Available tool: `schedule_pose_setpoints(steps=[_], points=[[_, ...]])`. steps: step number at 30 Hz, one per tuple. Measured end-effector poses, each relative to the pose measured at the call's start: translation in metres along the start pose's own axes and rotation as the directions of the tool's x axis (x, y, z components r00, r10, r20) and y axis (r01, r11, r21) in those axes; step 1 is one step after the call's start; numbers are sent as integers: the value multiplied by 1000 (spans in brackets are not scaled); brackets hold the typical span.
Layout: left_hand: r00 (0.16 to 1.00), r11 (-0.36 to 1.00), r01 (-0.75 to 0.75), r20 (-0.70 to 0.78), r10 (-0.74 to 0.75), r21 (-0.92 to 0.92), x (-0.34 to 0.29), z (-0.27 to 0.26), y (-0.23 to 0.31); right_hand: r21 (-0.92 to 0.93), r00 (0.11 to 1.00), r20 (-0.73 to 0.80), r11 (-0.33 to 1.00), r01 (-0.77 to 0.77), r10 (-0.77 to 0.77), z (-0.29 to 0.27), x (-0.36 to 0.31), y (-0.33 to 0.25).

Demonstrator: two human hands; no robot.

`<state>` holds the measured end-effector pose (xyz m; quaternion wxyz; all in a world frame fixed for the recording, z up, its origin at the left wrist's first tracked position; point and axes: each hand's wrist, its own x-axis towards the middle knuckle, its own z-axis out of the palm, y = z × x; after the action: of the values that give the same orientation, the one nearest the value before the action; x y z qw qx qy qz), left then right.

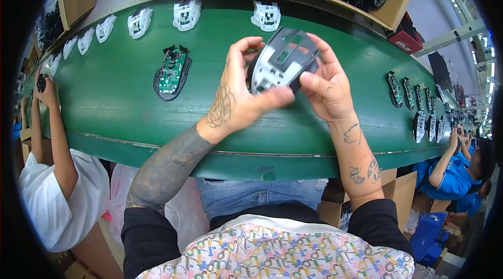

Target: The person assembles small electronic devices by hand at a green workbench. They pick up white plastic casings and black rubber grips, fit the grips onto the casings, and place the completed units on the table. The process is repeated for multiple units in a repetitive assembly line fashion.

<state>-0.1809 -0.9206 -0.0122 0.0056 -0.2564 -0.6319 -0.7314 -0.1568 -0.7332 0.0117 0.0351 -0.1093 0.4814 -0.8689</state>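
Above the green work surface I hold a computer mouse shell (276, 65), white and grey with cut-outs and dark side parts, tilted between both hands. My left hand (234, 84) is closed round its left side, the thumb lying across the near end. The fingers and thumb of my right hand (331, 81) grip its right side. Some fingertips are hidden behind the shell. To the left of my hands, a black mouse base (159, 89) lies flat with a green circuit board (171, 72) facing up.
White mouse shells (187, 15) stand in a spaced row along the far edge of the green belt (110, 95). More circuit-board bases (394, 89) and white shells (419, 126) lie at right. Cardboard boxes of black parts border the back. Co-workers sit on both sides.
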Motion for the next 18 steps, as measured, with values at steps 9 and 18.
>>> schedule_pose_setpoints(steps=[9, 18], points=[[919, 721, -381, 155, 362, 578, 9, -15, 17, 64, 996, 14, 994, 87, -88, 4, 0, -7], [889, 752, -453, 301, 344, 479, 5, -21, 24, -238, 955, 268, 952, 194, -128, -16, 3, -25]])
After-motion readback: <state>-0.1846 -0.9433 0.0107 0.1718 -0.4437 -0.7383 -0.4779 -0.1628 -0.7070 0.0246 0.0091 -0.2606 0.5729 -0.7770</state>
